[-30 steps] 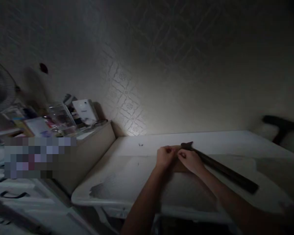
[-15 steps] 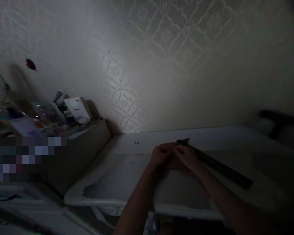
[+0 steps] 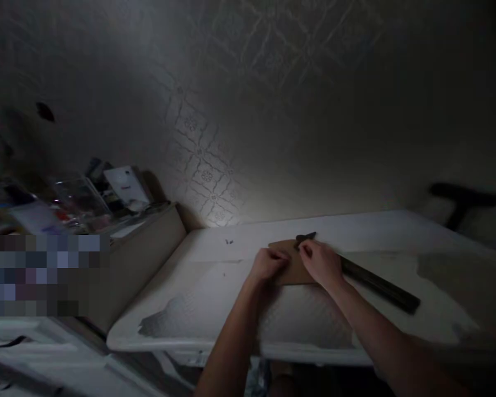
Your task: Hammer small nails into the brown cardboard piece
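Note:
A brown flat board, like wood or cardboard, lies on the white table. My left hand rests over the board's left part, fingers curled in; whatever they hold is too small or hidden to tell. Above the board's right side is my right hand, thumb and fingers pinched together near its upper edge. What sits in that pinch cannot be made out. Behind and beside the right hand lies a hammer: its dark head shows past the fingers and its long handle slants to the right, partly covered by the hand.
A few tiny dark pieces lie on the table's back left. At left, a cabinet carries a white box and a clear plastic case. Patterned wall rises behind. A dark T-shaped object stands at the right.
My hands have drawn slightly apart, the right one shifting a little to the right and uncovering more of the board. The table looks brighter and the wall darker.

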The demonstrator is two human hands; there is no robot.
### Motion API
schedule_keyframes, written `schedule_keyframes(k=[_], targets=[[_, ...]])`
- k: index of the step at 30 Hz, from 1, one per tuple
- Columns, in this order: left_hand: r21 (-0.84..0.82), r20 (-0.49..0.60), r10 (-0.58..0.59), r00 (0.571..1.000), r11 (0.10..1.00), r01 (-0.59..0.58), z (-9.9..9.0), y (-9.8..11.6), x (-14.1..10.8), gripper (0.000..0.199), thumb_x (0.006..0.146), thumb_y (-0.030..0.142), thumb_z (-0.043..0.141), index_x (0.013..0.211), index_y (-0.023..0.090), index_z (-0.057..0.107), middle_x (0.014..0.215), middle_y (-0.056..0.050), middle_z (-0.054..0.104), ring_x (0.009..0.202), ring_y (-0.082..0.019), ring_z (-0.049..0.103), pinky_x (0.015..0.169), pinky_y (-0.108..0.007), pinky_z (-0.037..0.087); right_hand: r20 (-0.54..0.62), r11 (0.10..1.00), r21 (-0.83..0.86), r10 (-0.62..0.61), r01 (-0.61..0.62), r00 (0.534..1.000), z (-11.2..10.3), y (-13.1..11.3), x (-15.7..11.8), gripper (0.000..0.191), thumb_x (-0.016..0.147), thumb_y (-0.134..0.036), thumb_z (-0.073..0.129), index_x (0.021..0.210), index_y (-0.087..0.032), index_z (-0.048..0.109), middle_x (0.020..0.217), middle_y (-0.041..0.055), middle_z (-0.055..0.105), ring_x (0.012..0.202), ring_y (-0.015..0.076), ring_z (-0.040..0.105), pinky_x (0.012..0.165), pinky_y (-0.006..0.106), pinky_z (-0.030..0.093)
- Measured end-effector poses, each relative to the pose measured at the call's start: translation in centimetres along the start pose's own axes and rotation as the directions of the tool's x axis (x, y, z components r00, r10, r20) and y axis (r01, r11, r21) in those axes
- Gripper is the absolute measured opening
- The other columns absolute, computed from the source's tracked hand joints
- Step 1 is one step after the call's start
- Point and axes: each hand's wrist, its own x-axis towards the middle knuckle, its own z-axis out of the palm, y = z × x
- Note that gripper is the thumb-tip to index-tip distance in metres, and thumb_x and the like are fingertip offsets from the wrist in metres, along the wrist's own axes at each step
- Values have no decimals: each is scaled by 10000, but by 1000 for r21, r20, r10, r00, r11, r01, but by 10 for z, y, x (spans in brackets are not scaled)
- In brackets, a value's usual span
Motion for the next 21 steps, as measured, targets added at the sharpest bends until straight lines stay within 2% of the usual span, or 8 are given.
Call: schedule_keyframes(k=[2,4,6,8,11,14,17,21], targets=[[-23,1,-10,1000,1000,10,0,2,0,172,663,174,626,780,97,727,742,-67,693,649,-143,603,623,-236,472,-96,982,-183,33,-50,995,-9,2,-2,219,813,-244,427,881,-191,628,890,77,644,869,212,554,733,309,378],[-40,10,-6,1000,999,6,0,3,-1,154,655,157,621,755,104,726,753,-63,695,671,-146,608,640,-239,475,-138,944,-299,102,-139,985,-18,5,-3,252,808,-256,453,984,-180,616,965,113,627,953,257,522,770,358,368],[-55,17,-1,1000,998,2,0,3,-1,146,643,128,614,739,110,723,761,-57,695,693,-147,610,661,-239,475,-104,904,-374,180,-206,978,-23,8,-4,300,805,-301,480,1044,-166,600,1002,142,611,984,291,508,768,395,367],[-82,23,7,1000,997,-5,-1,1,0,151,637,102,605,739,113,715,763,-53,691,694,-141,606,666,-236,470,-21,880,-424,228,-216,973,-25,12,-5,310,805,-354,493,1004,-150,612,994,156,607,974,305,517,755,407,373],[-114,40,38,998,993,-33,-1,-4,2,153,611,56,604,725,109,691,744,-46,676,675,-126,593,678,-233,459,65,870,-459,234,-179,970,-23,17,-5,279,826,-361,476,926,-145,623,964,150,611,944,289,544,725,384,386],[-144,52,82,995,987,-74,-2,-8,4,149,581,28,610,697,107,660,726,-37,660,666,-119,578,678,-230,452,75,865,-480,203,-144,976,-20,20,-4,236,848,-319,464,884,-145,619,928,142,618,927,258,560,695,338,389],[-174,62,117,991,979,-105,-3,-9,5,140,570,31,613,681,113,631,723,-28,643,669,-113,565,663,-216,442,45,865,-482,184,-140,982,-21,19,-4,209,853,-307,471,865,-149,607,903,128,617,871,229,580,656,304,384],[-158,50,133,990,980,-123,-3,-12,4,149,570,60,619,707,118,615,706,-26,628,656,-116,557,633,-216,436,-61,892,-419,158,-169,986,-28,13,-4,216,864,-285,449,1008,-167,558,969,107,591,755,191,596,594,291,364]])
